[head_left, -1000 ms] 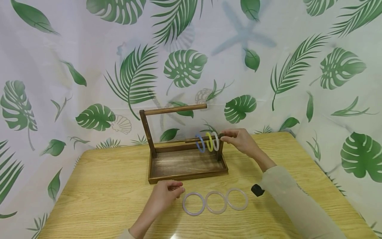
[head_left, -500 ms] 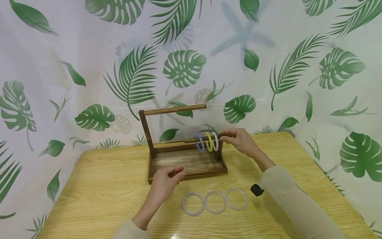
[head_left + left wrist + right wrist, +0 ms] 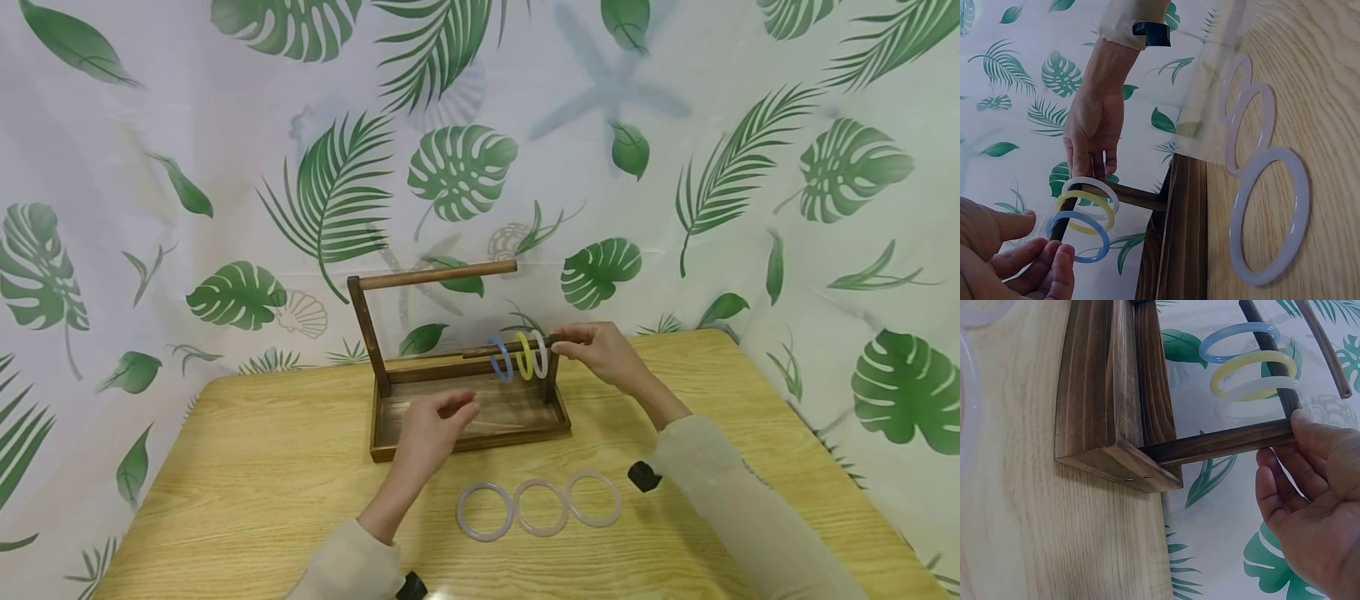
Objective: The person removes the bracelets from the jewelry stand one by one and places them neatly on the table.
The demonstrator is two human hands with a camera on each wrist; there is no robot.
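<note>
Wooden rack (image 3: 371,337) toward the far edge of the table (image 3: 262,475). Lower peg (image 3: 478,353) carries the blue ring (image 3: 1107,241) nearest its free tip, then the yellow ring (image 3: 529,358), then the white ring (image 3: 1117,201) nearest the post (image 3: 1222,444). Three loose pale rings (image 3: 542,534) in a row off the front edge of the tray (image 3: 517,437), the last beyond its right corner.

Right hand (image 3: 603,358): thumb and fingers pinch the post's top. Left hand (image 3: 431,425): over the tray's front edge, short of the peg, fingers loosely bent, thumb parted, nothing held.

Step, as I judge it: taking the blue ring. A firm right pinch should stop twisting; nip the rim, draw straight along the peg; tilting might bind it.
</note>
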